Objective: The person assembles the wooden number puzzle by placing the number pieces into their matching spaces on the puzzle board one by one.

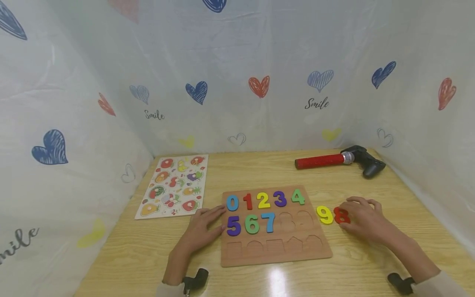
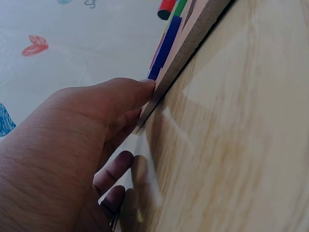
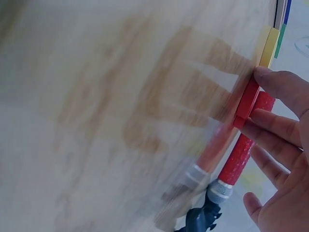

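Observation:
A wooden number board (image 1: 274, 249) lies on the table with the coloured numbers 0 to 7 set in its upper rows. My left hand (image 1: 200, 231) rests at the board's left edge, thumb and index fingertip touching it near the purple 5 (image 1: 233, 226); the lower fingers (image 2: 113, 174) spread loosely. To the right of the board, my right hand (image 1: 365, 218) pinches the red number 8 (image 3: 247, 102) between thumb and fingers, low over the table. The yellow number 9 (image 1: 324, 215) lies just left of the 8, beside the board.
A white fruit puzzle board (image 1: 172, 187) lies at the back left. Toward the back right are a red microphone (image 1: 320, 161) and a black game controller (image 1: 365, 161). A curtain printed with hearts (image 1: 230, 119) surrounds the table (image 1: 122, 251).

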`<state>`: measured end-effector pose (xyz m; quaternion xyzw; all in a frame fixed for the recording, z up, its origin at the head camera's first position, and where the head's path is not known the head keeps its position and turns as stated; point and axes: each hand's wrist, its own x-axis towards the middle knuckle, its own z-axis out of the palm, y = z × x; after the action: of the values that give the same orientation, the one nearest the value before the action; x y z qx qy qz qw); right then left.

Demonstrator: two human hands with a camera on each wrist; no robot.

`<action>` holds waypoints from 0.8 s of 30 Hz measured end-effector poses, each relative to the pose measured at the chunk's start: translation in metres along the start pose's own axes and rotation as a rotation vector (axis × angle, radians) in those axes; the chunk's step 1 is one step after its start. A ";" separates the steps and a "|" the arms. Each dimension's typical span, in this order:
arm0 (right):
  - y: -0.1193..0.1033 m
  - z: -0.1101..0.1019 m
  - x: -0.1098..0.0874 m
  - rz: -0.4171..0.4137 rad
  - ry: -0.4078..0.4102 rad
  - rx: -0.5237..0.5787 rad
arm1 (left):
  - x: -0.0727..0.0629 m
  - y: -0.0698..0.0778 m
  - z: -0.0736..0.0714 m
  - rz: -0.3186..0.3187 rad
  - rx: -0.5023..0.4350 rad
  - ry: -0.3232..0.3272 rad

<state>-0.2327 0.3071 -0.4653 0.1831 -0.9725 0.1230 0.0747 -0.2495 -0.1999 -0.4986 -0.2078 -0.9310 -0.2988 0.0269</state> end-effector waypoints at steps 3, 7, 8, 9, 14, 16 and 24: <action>-0.001 -0.001 0.000 0.000 -0.002 0.002 | 0.000 0.001 0.000 -0.003 0.001 -0.006; -0.004 -0.004 0.000 0.003 -0.006 0.008 | 0.000 0.001 0.000 -0.008 0.008 -0.011; -0.004 -0.005 0.000 0.002 -0.005 0.010 | 0.000 0.001 -0.001 -0.008 0.009 -0.010; -0.005 -0.006 -0.001 0.000 -0.002 0.013 | 0.001 0.001 -0.001 -0.007 0.008 -0.009; -0.008 -0.010 0.000 -0.021 0.020 0.019 | 0.001 0.001 -0.001 -0.001 0.003 -0.002; -0.010 -0.012 0.000 -0.032 0.028 0.020 | 0.001 0.000 -0.001 0.001 0.006 -0.002; -0.021 -0.014 0.003 -0.092 0.050 0.029 | 0.001 -0.002 0.000 0.006 0.003 -0.006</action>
<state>-0.2265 0.2913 -0.4466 0.2254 -0.9590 0.1381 0.1020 -0.2509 -0.2014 -0.4992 -0.2114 -0.9309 -0.2968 0.0254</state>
